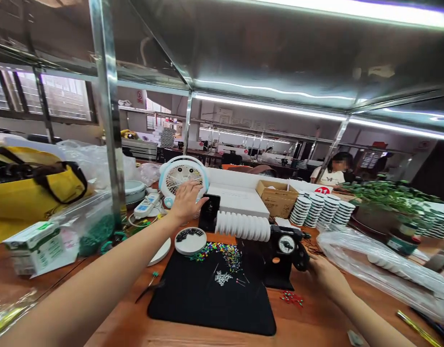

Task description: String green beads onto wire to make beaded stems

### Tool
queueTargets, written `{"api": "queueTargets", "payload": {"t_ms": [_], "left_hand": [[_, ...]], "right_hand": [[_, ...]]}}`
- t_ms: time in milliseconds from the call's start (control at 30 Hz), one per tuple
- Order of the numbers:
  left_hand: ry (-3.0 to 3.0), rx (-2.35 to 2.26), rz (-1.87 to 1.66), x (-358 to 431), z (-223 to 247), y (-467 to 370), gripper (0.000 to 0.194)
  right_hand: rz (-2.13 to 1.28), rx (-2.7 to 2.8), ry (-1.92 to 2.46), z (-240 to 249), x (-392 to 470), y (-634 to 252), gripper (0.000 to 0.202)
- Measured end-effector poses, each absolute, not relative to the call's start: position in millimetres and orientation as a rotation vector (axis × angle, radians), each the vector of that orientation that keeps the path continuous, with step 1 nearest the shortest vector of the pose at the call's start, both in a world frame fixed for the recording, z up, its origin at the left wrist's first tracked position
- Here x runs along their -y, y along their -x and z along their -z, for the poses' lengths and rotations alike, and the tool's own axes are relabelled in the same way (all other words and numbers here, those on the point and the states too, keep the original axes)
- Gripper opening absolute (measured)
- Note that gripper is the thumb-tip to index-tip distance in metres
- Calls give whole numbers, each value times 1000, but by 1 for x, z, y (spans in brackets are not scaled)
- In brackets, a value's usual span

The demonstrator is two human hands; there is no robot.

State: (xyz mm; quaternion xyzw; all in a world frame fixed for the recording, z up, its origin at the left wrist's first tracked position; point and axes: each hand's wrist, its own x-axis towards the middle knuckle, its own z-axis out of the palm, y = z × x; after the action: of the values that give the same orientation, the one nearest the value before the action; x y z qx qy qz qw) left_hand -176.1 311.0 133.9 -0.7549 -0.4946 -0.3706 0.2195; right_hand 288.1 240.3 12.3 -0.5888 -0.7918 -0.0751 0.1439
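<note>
My left hand [188, 200] reaches forward with fingers spread, in front of a small white and light-blue fan [170, 185] with a cartoon face; whether it touches the fan I cannot tell. At the right, my right hand [325, 274] is curled against the side of a black hand winding machine [280, 274] with a round dial [286, 244]. Its fingertips are hidden there, and what they grip does not show. A ribbed white row of spools [243, 226] sits sideways on the machine's shaft. Below lies a black mat [211, 308] with colourful beads [232, 255] and silver pieces [222, 278].
A white dish of black pieces [190, 251] stands at the mat's back edge. Red pieces [292, 299] lie beside the machine. Behind are a cardboard box [277, 198] and stacked spools [318, 210]. A metal post [110, 120] rises at left. A person [330, 176] sits beyond.
</note>
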Motion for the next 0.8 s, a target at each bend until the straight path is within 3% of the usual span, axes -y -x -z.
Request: {"api": "queueTargets", "payload": {"t_ms": [267, 500, 633, 800], "left_hand": [[2131, 1355, 1330, -246, -141, 185, 28], [2377, 1546, 1567, -173, -122, 194, 19], [2672, 1656, 1287, -150, -90, 189, 25], [2856, 594, 755, -133, -60, 161, 25]], "right_hand": [[60, 2295, 1714, -8, -232, -288, 32], [371, 1950, 1711, -10, -200, -291, 38], [303, 2025, 1533, -26, -155, -239, 25], [22, 2349, 1301, -42, -138, -113, 28]]}}
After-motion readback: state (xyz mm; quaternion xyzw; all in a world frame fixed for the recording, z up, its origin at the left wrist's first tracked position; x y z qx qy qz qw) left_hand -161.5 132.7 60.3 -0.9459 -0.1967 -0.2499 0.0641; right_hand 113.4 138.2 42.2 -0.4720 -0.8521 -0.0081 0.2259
